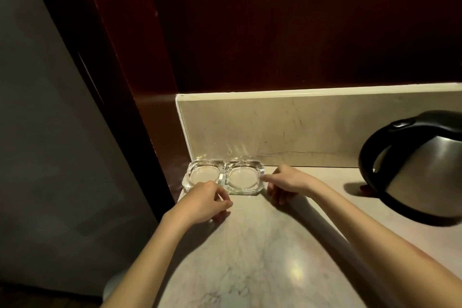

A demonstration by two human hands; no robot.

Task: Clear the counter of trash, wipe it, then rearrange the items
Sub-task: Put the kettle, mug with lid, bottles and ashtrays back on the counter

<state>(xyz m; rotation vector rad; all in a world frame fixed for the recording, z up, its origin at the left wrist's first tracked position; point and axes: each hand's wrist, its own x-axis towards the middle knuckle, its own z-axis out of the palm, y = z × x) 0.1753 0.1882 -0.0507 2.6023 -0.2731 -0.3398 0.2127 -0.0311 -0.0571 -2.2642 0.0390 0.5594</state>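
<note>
Two clear glass ashtrays stand side by side in the back left corner of the marble counter (pixel 250 245). My left hand (pixel 207 201) rests at the front edge of the left ashtray (pixel 203 174), fingers curled against the glass. My right hand (pixel 287 182) touches the right side of the right ashtray (pixel 243 177) with its fingertips. Both ashtrays sit flat on the counter and look empty. Neither hand wraps around the glass.
A steel electric kettle (pixel 420 177) with a black handle stands at the right. A marble backsplash (pixel 300 132) runs behind, under dark wood panelling. The counter's left edge drops off beside the left ashtray, next to a grey wall.
</note>
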